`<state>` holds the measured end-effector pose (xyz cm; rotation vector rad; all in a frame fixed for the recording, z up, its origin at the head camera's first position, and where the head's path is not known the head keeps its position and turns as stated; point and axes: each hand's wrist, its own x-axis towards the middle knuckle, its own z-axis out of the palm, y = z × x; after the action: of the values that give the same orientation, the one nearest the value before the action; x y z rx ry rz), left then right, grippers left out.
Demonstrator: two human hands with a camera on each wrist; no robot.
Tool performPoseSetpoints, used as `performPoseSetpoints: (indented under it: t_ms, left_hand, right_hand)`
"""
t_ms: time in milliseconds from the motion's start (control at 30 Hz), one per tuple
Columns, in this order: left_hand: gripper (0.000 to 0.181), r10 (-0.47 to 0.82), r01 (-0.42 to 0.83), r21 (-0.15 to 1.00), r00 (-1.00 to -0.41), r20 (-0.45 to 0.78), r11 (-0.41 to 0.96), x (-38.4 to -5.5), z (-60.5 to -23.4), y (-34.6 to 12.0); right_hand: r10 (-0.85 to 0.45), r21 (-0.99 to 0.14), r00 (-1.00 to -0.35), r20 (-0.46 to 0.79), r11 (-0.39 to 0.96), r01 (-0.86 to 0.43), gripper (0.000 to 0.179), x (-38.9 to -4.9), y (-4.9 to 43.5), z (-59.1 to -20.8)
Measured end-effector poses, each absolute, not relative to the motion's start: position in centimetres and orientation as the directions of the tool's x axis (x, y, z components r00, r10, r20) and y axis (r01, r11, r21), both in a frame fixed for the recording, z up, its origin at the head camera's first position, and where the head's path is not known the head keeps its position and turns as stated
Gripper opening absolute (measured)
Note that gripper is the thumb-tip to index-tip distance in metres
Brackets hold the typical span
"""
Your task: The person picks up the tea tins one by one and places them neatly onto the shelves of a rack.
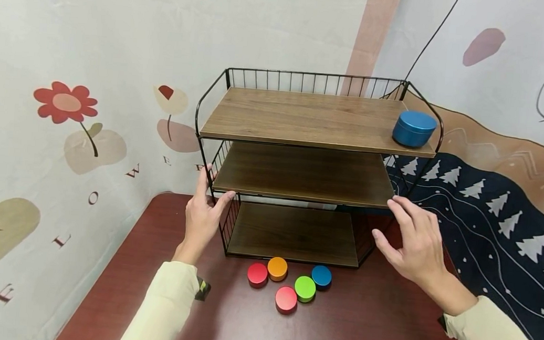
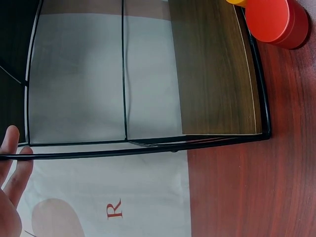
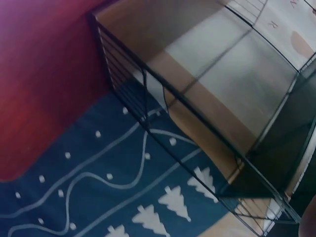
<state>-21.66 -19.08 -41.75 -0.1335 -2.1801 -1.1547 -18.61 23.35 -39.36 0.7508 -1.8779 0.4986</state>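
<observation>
A three-tier shelf rack [image 1: 295,171] with wood-look boards and a black wire frame stands on the table. My left hand [image 1: 202,218] is at its left front post, fingers straight and thumb spread toward the middle board. In the left wrist view, the fingers [image 2: 17,180] lie against the black frame wire. My right hand [image 1: 414,238] is by the right front corner of the middle board, fingertips right at the frame and thumb apart, nothing held. A blue round tin [image 1: 414,129] sits on the top board's right end.
In front of the rack stand small round tins: a red one [image 1: 257,275], an orange one [image 1: 277,269], another red one [image 1: 286,300], a green one [image 1: 305,288] and a blue one [image 1: 321,277]. A patterned wall covering [image 1: 97,31] rises behind the reddish-brown table [image 1: 360,329].
</observation>
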Motion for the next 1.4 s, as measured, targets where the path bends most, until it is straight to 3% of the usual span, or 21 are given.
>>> performPoseSetpoints:
  t_ms: [467, 867, 1233, 1400]
  left_hand:
    - [0.083, -0.205, 0.380, 0.697, -0.773, 0.600, 0.609, -21.7, -41.7, -19.1]
    - [0.083, -0.197, 0.387, 0.695, -0.773, 0.603, 0.606, -21.9, -41.8, -18.9]
    - [0.082, -0.191, 0.396, 0.690, -0.769, 0.610, 0.606, -21.9, -41.8, -18.9]
    - [0.083, -0.202, 0.390, 0.693, -0.767, 0.609, 0.606, -21.8, -41.9, -19.0]
  right_hand:
    - [-0.331, -0.023, -0.329, 0.885, 0.674, -0.738, 0.055, -18.2, 21.9, -43.0]
    - [-0.357, -0.070, -0.408, 0.840, 0.676, -0.734, 0.053, -17.9, 20.4, -47.0]
    - [-0.396, -0.129, -0.537, 0.745, 0.704, -0.699, 0.051, -16.6, 19.7, -51.9]
    - [-0.466, -0.185, -0.627, 0.624, 0.692, -0.698, 0.050, -16.2, 19.6, -53.9]
